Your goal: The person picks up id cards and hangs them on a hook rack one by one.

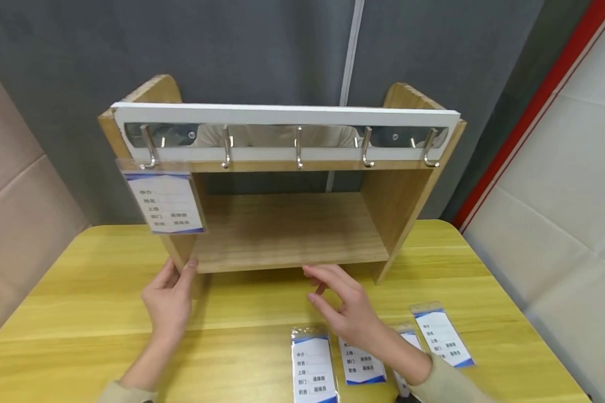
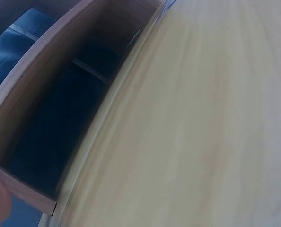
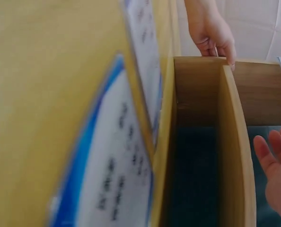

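Observation:
A wooden shelf rack (image 1: 292, 229) stands on the table, with a white hook rail (image 1: 282, 115) across its upper front. From the rail's leftmost hook hangs a badge card (image 1: 167, 204) in a clear sleeve. My left hand (image 1: 170, 296) grips the rack's left side panel low down, thumb at the front corner of the lower board; in the right wrist view that left hand (image 3: 211, 33) shows at the panel's edge. In front of the lower board, my right hand (image 1: 345, 308) hovers with fingers loosely bent and nothing between them. Below it, badge cards (image 1: 312, 364) lie on the table.
More badge cards (image 1: 442, 338) lie at the right front, one partly covered by the right forearm. Several metal hooks (image 1: 298, 148) stick out from the rail. A grey partition (image 1: 262, 56) rises behind the rack on the yellow wood-grain table (image 1: 80, 313).

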### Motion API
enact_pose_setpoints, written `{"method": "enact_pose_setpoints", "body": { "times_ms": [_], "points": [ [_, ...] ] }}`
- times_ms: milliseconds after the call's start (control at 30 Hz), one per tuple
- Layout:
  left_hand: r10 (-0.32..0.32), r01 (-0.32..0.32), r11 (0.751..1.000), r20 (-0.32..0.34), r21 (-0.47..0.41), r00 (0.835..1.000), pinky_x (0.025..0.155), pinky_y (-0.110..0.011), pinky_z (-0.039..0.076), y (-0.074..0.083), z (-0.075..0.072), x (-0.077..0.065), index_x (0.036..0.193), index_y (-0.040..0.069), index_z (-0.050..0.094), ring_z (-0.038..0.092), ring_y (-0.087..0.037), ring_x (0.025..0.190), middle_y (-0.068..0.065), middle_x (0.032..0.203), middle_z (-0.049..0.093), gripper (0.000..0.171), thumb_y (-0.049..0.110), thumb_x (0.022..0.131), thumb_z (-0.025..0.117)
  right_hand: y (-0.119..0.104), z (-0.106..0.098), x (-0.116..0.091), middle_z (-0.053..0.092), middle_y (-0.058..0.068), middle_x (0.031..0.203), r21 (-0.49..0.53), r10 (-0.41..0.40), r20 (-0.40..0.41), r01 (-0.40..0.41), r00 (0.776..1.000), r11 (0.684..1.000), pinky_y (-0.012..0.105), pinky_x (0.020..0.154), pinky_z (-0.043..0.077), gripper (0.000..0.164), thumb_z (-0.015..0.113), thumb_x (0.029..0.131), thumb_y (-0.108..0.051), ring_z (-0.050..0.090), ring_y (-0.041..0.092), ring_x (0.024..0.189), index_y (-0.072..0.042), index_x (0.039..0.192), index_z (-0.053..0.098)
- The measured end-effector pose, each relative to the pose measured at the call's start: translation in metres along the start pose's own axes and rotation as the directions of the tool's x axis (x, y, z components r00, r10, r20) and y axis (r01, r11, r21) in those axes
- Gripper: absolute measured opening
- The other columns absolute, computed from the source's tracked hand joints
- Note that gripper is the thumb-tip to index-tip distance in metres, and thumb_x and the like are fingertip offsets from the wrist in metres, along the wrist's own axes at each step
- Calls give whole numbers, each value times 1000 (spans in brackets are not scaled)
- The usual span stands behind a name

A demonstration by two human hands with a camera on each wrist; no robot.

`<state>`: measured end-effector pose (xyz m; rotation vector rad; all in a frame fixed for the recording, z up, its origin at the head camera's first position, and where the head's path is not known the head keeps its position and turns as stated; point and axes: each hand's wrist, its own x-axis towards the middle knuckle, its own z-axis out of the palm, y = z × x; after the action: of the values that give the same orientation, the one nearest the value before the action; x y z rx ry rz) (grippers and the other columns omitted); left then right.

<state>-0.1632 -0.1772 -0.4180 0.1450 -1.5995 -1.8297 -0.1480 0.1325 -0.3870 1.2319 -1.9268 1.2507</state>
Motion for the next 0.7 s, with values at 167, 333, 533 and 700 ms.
{"method": "enact_pose_setpoints", "body": {
  "times_ms": [167,333,533,700],
  "points": [
    [5,-5,1000,-1,-4,1000,89,-23,58,-1,0,0,125,-2,68,70,-3,101,-14,119,68,33,-7,92,69,0,-2,-11,64,11,117,5,87,55,-87,995,996,30,73,64,51,67,89,11,63,20,95,4,138,57],
    [13,-13,1000,-4,-8,1000,89,-23,58,-2,-1,0,125,-2,69,71,-3,102,-12,118,69,33,-7,92,69,2,-3,-17,65,10,118,-18,115,77,-114,990,993,31,73,65,52,68,90,9,63,18,95,1,140,56],
    [19,-19,1000,-1,0,1000,88,-24,59,-3,-1,0,125,-3,68,71,-3,101,-16,119,67,33,-7,92,69,1,-5,-25,65,12,122,-51,171,135,-165,976,985,28,71,64,52,70,89,8,65,19,89,0,139,58],
    [13,-13,1000,-2,5,1000,88,-23,58,-2,-1,0,126,-2,68,70,-2,101,-17,120,66,33,-7,92,70,-4,-7,-30,63,13,128,-73,333,254,-325,908,943,22,63,62,54,74,90,3,66,20,86,-2,140,57]
  ]
}}
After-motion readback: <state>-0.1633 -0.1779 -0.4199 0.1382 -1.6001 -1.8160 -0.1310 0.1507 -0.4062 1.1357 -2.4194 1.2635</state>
